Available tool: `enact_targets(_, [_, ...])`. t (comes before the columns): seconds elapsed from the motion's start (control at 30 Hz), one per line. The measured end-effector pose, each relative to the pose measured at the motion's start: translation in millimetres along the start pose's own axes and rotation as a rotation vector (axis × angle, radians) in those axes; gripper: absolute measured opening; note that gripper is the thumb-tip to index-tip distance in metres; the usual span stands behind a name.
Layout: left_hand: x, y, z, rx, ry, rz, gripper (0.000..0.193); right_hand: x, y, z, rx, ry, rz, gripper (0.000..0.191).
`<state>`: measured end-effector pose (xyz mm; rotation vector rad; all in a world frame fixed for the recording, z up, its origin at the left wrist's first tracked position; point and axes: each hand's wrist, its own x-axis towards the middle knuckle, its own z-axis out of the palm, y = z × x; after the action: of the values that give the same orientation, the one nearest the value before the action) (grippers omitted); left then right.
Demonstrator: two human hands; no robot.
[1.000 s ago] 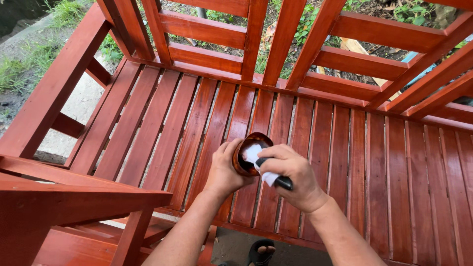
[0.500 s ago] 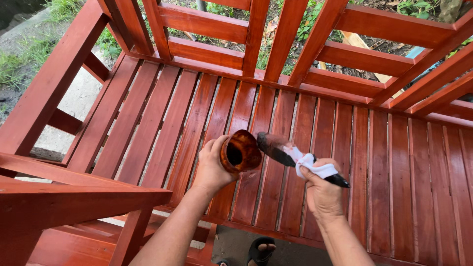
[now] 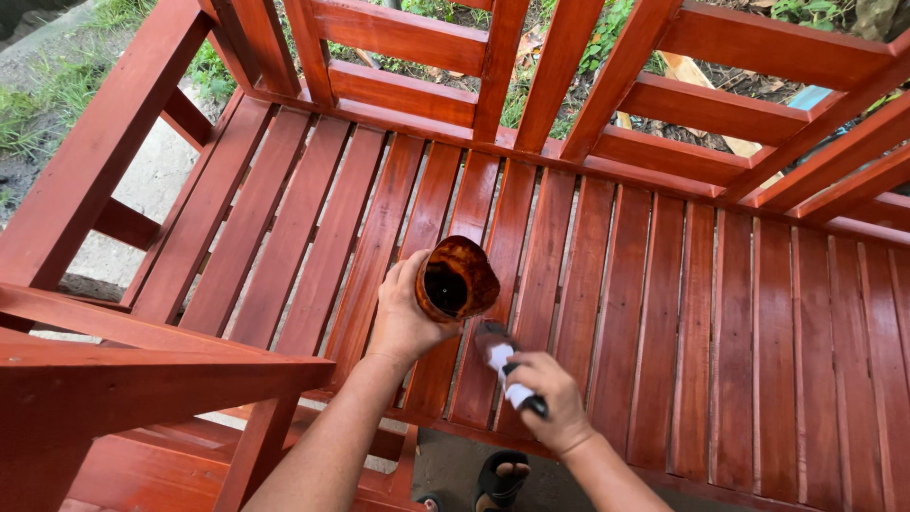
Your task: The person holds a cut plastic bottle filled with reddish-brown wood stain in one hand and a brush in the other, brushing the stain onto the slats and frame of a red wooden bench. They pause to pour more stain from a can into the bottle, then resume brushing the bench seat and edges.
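My left hand (image 3: 406,318) is wrapped round a small stain-smeared pot (image 3: 457,278), fingers curled on its side, its dark mouth tipped towards me. The pot hangs just above the seat slats of the red-brown wooden bench (image 3: 664,313), a touch left of the seat's middle. At about 5 o'clock from the pot, my right hand (image 3: 550,403) is closed round the black handle of a paintbrush (image 3: 505,365), white wrapping showing around its middle. The bristles point up to 11 o'clock and sit on a seat slat, just below the pot. The slats all shine with reddish stain. At 12 o'clock the slatted backrest (image 3: 531,57) rises, greenery showing through the gaps. At 9 o'clock runs the armrest (image 3: 142,370). Down at 6 o'clock, my sandalled foot (image 3: 500,474) shows on the ground.
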<state>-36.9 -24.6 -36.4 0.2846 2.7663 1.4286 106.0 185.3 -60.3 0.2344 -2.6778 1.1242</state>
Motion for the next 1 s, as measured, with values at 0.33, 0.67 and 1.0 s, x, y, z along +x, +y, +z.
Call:
enact_targets(0.33, [9.6,4.2,-4.6,-0.001,0.029,0.009,0.108,-30.0,-29.9,-12.5,0.286,-0.151,0.166,0.013])
enact_targets(0.67, [33.9,2.3,-6.5,-0.038,0.044,-0.038,0.111,18.1,48.1,3.5,0.624,-0.263,0.741,0.027])
enact_targets(1.0, [84.4,-2.4,17.6,-0.018,0.087,-0.034,0.109,136.3,153.6,-12.9,0.667,0.025,0.608,0.024])
